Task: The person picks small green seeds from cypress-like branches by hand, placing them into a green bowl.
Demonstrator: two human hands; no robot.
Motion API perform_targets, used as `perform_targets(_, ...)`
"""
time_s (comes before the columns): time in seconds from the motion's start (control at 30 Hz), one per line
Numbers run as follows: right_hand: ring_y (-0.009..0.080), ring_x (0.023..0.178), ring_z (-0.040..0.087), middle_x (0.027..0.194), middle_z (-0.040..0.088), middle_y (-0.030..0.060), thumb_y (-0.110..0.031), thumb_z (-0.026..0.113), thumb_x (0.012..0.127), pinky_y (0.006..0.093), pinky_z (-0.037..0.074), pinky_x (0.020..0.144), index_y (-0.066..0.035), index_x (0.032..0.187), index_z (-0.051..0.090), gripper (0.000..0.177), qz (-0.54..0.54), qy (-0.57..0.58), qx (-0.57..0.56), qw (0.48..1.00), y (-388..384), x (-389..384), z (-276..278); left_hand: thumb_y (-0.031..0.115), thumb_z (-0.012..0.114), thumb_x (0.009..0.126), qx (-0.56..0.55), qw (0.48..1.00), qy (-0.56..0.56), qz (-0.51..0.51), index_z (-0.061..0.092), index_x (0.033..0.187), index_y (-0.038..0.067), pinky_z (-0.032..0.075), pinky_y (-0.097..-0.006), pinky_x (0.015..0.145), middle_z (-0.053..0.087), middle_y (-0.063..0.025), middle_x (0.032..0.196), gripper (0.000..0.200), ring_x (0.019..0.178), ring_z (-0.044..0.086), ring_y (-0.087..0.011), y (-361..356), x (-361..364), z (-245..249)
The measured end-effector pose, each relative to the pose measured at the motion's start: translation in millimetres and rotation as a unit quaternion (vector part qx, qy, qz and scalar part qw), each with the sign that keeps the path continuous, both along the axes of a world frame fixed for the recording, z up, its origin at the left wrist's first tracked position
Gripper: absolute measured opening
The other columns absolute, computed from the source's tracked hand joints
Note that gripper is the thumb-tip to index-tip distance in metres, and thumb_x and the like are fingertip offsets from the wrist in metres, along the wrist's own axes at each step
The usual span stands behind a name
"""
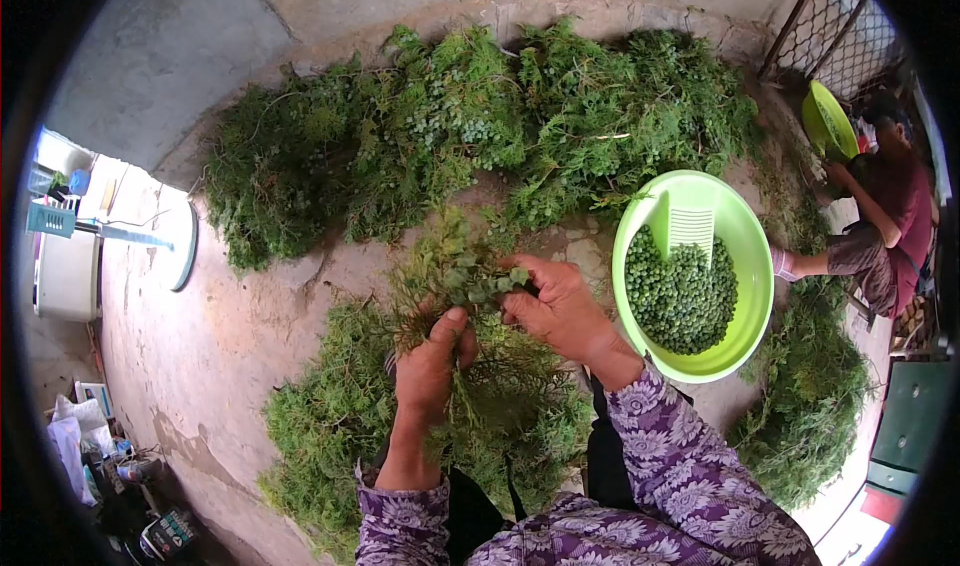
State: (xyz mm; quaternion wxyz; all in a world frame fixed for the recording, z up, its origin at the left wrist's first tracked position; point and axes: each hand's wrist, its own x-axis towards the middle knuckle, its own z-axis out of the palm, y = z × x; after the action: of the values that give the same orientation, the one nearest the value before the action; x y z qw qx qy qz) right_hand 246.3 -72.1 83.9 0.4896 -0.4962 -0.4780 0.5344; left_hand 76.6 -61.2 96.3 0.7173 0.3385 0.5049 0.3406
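Note:
My left hand (432, 356) is closed around the stems of a leafy green sprig (450, 266) that carries round green cones. At the sprig's right end, my right hand (560, 306) pinches the cones between thumb and fingers. To the right of my right hand stands a lime-green basin (755, 266) with a ridged panel inside. Many small green cones (685, 301) lie in it. Cut green branches (330, 406) are spread on the floor beneath and around my hands.
A long heap of branches (480, 116) runs along the wall. More branches (810, 396) lie at the right. A seated person (890, 206) is at the far right beside another green basin (828, 121). A fan's round base (183, 246) stands at the left.

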Motion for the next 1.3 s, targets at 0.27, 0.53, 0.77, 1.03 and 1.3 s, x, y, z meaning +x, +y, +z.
perform_targets(0.27, 0.0108, 0.064, 0.058, 0.075, 0.06, 0.0052, -0.008, 0.054, 0.081, 0.0244, 0.046, 0.053, -0.004, 0.093, 0.057, 0.013, -0.087, -0.079, -0.082, 0.99, 17.2, 40.4, 12.9, 0.02, 0.056, 0.082, -0.019, 0.995, -0.064, 0.076, 0.045, 0.105, 0.004, 0.035, -0.0257, 0.049, 0.047, -0.0017, 0.057, 0.031, 0.052, 0.043, -0.0114, -5.7, -8.8, -7.0)
perform_targets(0.53, 0.0108, 0.064, 0.058, 0.084, 0.058, 0.0043, -0.011, 0.057, 0.082, 0.0184, 0.045, 0.047, -0.004, 0.099, 0.052, 0.019, -0.027, 0.309, -0.175, 0.934, 17.2, 26.2, 15.7, 0.018, 0.054, 0.083, 0.012, 0.997, -0.037, 0.061, 0.05, 0.091, 0.004, 0.033, -0.0249, 0.046, 0.046, -0.0019, 0.056, 0.017, 0.049, 0.041, -0.0112, 0.6, -7.2, -5.3)
perform_targets(0.77, 0.0063, 0.054, 0.05, 0.07, 0.055, 0.0008, -0.015, 0.064, 0.077, 0.0164, 0.039, 0.044, -0.001, 0.094, 0.056, 0.023, 0.005, 0.205, -0.136, 0.969, 18.5, 14.2, 13.3, 0.02, 0.055, 0.082, 0.052, 0.997, 0.009, 0.051, 0.051, 0.084, 0.005, 0.033, -0.0246, 0.047, 0.047, -0.0018, 0.056, 0.015, 0.047, 0.04, -0.0109, 1.4, -3.3, -2.5)
perform_targets(1.03, 0.0045, 0.053, 0.049, 0.066, 0.055, -0.0001, -0.015, 0.063, 0.079, 0.016, 0.036, 0.043, -0.003, 0.09, 0.057, 0.017, -0.089, 0.13, -0.087, 0.984, 20.1, 11.5, 5.3, 0.022, 0.058, 0.081, 0.023, 0.995, 0.091, 0.032, 0.053, 0.088, 0.005, 0.035, -0.0238, 0.051, 0.052, -0.0013, 0.066, 0.02, 0.054, 0.044, -0.0104, -4.5, 5.3, 6.9)
perform_targets(1.3, 0.0079, 0.051, 0.05, 0.066, 0.056, 0.0017, -0.009, 0.056, 0.082, 0.0197, 0.039, 0.043, -0.002, 0.083, 0.057, 0.007, -0.265, -0.361, 0.203, 0.871, 34.6, 31.6, -9.0, 0.03, 0.053, 0.083, 0.083, 0.982, 0.17, -0.015, 0.057, 0.088, 0.006, 0.038, -0.0282, 0.063, 0.052, 0.0003, 0.066, 0.024, 0.061, 0.047, -0.0107, -14.8, -10.9, -14.5)
